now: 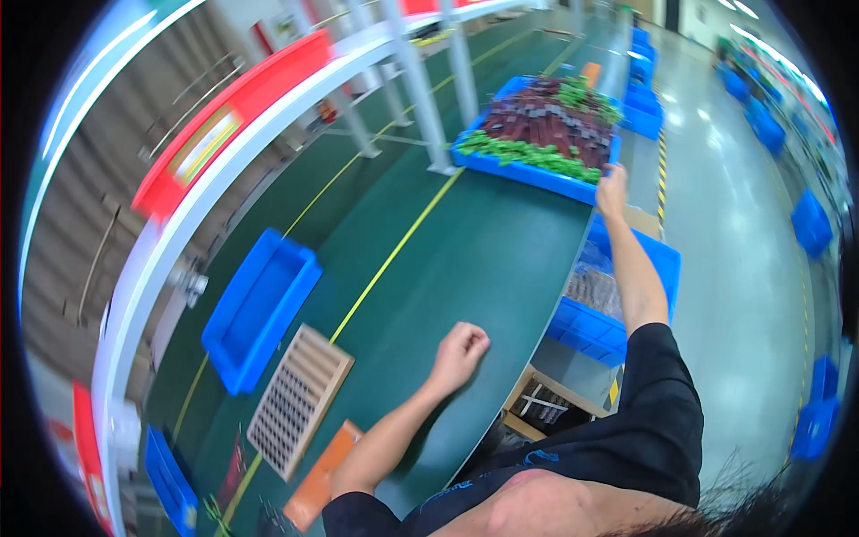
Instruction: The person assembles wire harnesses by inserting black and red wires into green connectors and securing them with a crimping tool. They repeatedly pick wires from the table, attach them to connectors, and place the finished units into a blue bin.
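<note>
Blue and shallow, a rectangular tray (pixel 537 183) heaped with dark-red strips and leafy greenery sits at one o'clock. The right hand (pixel 612 190) touches its four-o'clock corner; whether the fingers grip, I cannot tell. The left hand (pixel 461 353), fingers curled narrow, is over smooth green tabletop (pixel 465 259). A slotted wooden board (pixel 300 403) lies toward seven.

Bright, with glare on the floor (pixel 729 233); strong edge distortion
</note>
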Demonstrator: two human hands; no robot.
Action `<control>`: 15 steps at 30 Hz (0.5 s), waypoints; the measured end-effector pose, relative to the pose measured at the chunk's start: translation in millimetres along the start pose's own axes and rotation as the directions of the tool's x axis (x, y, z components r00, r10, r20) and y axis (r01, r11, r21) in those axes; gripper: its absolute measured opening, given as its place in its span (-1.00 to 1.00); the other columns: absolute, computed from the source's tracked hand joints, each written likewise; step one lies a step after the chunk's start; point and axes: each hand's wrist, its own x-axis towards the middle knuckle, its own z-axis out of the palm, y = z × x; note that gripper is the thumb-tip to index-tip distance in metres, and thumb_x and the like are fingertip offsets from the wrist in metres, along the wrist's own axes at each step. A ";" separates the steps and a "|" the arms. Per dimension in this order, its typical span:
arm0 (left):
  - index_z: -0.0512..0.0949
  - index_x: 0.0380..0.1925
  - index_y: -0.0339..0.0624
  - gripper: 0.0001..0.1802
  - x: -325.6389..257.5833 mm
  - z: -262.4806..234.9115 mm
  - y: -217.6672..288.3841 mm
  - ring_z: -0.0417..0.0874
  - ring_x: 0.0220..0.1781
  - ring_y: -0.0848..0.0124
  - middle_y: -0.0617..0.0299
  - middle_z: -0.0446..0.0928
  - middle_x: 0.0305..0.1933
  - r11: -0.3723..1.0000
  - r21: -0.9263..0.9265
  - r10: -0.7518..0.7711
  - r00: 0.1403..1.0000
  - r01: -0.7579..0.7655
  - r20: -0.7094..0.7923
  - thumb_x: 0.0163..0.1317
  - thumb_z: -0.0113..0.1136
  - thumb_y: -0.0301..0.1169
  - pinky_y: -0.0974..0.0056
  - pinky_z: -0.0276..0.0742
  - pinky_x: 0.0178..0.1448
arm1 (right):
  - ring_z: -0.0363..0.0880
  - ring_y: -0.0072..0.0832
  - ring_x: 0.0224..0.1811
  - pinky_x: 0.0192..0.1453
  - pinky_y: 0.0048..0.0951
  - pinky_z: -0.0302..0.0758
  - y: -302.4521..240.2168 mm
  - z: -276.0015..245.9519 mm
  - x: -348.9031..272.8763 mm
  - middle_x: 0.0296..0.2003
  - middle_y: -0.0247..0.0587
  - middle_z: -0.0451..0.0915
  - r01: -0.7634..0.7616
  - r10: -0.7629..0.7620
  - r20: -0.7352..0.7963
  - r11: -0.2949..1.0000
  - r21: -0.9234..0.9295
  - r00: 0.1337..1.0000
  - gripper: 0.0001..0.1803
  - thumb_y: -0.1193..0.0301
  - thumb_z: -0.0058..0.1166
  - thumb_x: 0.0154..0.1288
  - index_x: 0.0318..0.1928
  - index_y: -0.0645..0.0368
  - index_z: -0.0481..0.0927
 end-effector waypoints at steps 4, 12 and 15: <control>0.61 -0.20 -0.23 -0.87 -114.8 -26.6 26.2 0.60 -0.23 0.33 0.15 0.48 -0.23 0.999 0.000 -0.042 0.999 0.042 0.008 0.37 0.32 -0.42 0.25 0.54 -0.11 | 0.45 -0.03 0.35 0.39 0.09 0.39 -90.0 -8.4 -51.5 0.28 0.08 0.49 0.185 -0.218 -0.077 0.933 -0.308 0.973 -0.60 0.40 0.01 0.40 0.21 0.13 0.55; 0.56 -0.19 -0.25 -0.89 -231.2 -56.7 41.0 0.54 -0.11 0.15 0.07 0.43 -0.16 1.000 -0.017 -0.014 0.993 0.013 -0.119 0.40 0.23 -0.44 0.14 0.50 0.00 | 0.56 -0.06 0.24 0.35 -0.06 0.47 -432.3 47.1 -248.3 0.17 -0.02 0.61 0.704 -0.931 0.194 0.360 0.612 0.308 -0.64 0.53 0.08 0.29 0.10 0.22 0.60; 0.60 -0.18 -0.25 -0.89 -254.2 -57.8 36.2 0.57 -0.14 0.21 0.11 0.47 -0.16 1.000 -0.020 0.008 0.977 -0.013 -0.213 0.42 0.24 -0.44 0.19 0.53 -0.03 | 0.22 -0.18 0.57 0.60 -0.07 0.21 -531.9 53.1 -339.3 0.46 -0.15 0.36 0.783 -0.968 0.219 0.227 0.579 0.119 -0.43 0.22 0.06 0.51 0.41 0.19 0.37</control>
